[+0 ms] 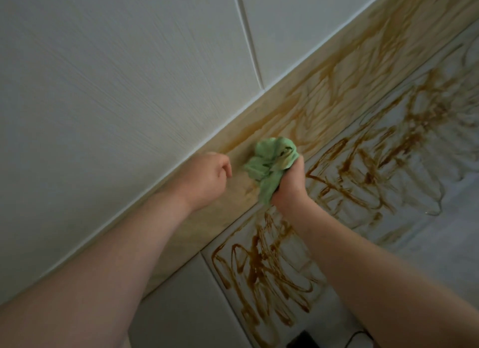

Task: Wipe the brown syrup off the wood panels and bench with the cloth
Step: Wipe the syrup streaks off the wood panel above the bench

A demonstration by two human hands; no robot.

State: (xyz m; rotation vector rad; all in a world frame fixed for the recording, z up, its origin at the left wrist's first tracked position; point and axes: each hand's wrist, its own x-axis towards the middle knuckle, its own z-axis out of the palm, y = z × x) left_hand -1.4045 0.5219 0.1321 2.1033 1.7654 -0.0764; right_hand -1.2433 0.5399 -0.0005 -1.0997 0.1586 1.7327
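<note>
A crumpled green cloth (272,163), stained brown in places, is gripped in my right hand (289,185) and pressed against the pale wooden bench strip (334,88) that runs diagonally across the view. My left hand (207,179) hovers just left of the cloth over the strip with its fingers curled and nothing in them. Brown syrup (261,272) lies in thick scribbled lines on the white wood panel (427,231) below the strip. Thinner smeared syrup streaks (344,70) cover the strip to the upper right of the cloth.
White grained wall panels (103,75) with a groove between them fill the upper left. A further white panel (181,295) sits at the bottom centre. A dark object with a cable (303,338) shows at the bottom edge.
</note>
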